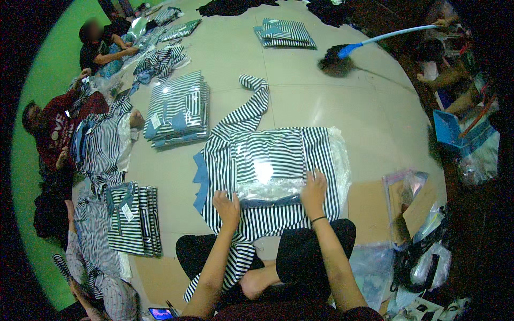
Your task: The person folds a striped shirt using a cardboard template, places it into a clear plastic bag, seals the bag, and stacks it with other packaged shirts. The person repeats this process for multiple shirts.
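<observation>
A black-and-white striped shirt (273,221) with a blue collar (201,183) lies spread on the floor before my crossed legs. One of its sleeves stretches away toward the far side. On top of it rests a shiny clear rectangular sheet (270,156), the stripes showing through. Crinkled clear plastic (341,160) sticks out past the shirt's right edge. My left hand (227,209) is at the sheet's near left corner, fingers out and thumb apart. Along the sheet's right edge lies my right hand (314,193), fingers stretched over the striped cloth. Neither hand visibly grips anything.
Stacks of folded striped shirts stand left (134,219), farther left (179,112) and at the back (285,33). People sit along the left side with more shirts. A blue broom (350,50) sweeps a dark pile. Cardboard (369,206) and plastic bags (369,267) lie right.
</observation>
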`<state>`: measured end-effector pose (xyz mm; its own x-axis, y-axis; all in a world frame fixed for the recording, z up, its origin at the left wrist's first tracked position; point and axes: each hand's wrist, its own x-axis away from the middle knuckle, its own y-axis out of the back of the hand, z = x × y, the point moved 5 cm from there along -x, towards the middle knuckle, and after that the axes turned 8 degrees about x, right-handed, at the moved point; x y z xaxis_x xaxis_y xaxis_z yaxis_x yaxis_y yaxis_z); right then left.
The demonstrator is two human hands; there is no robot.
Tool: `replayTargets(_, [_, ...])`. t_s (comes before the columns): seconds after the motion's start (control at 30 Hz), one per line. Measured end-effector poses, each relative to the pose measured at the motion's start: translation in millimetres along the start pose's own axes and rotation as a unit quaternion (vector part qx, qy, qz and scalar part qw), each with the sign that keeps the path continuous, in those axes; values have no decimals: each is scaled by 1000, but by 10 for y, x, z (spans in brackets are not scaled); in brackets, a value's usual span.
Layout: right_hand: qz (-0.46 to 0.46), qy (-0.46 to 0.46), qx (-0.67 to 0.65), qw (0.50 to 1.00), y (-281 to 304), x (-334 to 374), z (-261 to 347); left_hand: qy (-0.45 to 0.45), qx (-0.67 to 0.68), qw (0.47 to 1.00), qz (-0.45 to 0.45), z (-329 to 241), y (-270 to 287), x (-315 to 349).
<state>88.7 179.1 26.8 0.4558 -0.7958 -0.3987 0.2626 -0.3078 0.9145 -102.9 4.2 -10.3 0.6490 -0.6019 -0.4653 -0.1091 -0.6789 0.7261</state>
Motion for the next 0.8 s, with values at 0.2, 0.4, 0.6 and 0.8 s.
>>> replayTargets(0.2, [148,301,-142,931,-80,525,946,-107,112,956,251,-12,-135,193])
replayTargets(0.4, [207,-2,-155,966,-355,507,136,-7,156,943,295,194,-238,93])
replayTargets(0.6, [237,34,-43,970,-266,421,12,-147,34,921,360,9,-142,-131])
replayTargets(0.8, [-58,234,-141,960,769,-258,13,-273,53,959,48,-518,741,-815])
